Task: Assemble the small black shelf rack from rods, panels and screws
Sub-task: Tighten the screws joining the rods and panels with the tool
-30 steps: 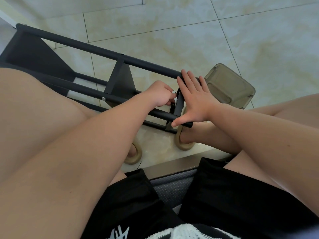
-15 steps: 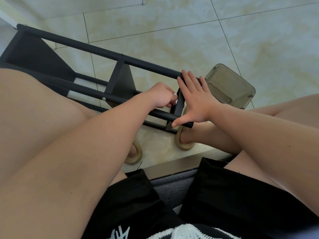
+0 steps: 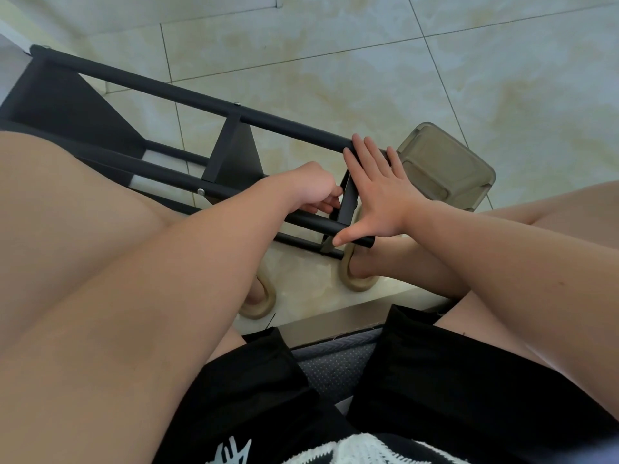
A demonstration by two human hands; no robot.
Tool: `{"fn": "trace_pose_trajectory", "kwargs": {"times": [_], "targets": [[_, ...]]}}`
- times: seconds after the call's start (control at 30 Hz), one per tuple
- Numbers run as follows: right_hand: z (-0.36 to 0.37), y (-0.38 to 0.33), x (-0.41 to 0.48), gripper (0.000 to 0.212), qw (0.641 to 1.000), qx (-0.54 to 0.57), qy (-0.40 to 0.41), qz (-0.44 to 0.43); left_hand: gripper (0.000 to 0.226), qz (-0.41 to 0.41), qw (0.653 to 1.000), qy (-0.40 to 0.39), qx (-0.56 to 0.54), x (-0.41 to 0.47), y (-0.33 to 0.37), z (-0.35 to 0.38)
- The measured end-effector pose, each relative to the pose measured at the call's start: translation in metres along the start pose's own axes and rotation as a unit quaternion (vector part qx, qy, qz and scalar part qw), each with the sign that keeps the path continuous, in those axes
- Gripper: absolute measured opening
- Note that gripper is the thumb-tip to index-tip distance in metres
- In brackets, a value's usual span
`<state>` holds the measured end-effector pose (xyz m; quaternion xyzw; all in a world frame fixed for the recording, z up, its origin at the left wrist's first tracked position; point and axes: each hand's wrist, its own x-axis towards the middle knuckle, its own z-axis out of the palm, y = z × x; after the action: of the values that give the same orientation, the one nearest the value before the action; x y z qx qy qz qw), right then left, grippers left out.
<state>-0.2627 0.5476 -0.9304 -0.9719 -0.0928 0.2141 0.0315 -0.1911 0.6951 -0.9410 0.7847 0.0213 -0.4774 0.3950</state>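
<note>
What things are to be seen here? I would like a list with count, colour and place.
shelf rack: one, black, on its side on the floor.
screw heads: two visible, silver, on its rods.
container: one, translucent grey-brown, beside the rack's end.
slippers: two, beige, worn, on the floor.
floor: cream tiles.
shorts: black, on the lap.
left hand: fingers curled at the end panel.
right hand: open, flat against the end panel.
</note>
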Motion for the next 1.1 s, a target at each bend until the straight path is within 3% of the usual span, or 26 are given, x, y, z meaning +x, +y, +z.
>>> {"fn": "trace_pose_trajectory", "kwargs": {"times": [0.53,0.97,1.1], "targets": [[0.001,0.0,-0.001,0.158,1.0,-0.003,0.004,0.0,0.017,-0.001,0.999,-0.027,0.023,-0.001,-0.001,-0.002],[0.004,0.001,0.001,0.159,1.0,-0.002,0.008,-0.002,0.016,0.016,0.994,-0.051,0.094,-0.008,0.001,-0.006],[0.005,0.002,0.001,0.159,1.0,0.001,0.008,-0.001,0.024,0.029,0.989,-0.067,0.129,-0.011,0.001,-0.009]]}}
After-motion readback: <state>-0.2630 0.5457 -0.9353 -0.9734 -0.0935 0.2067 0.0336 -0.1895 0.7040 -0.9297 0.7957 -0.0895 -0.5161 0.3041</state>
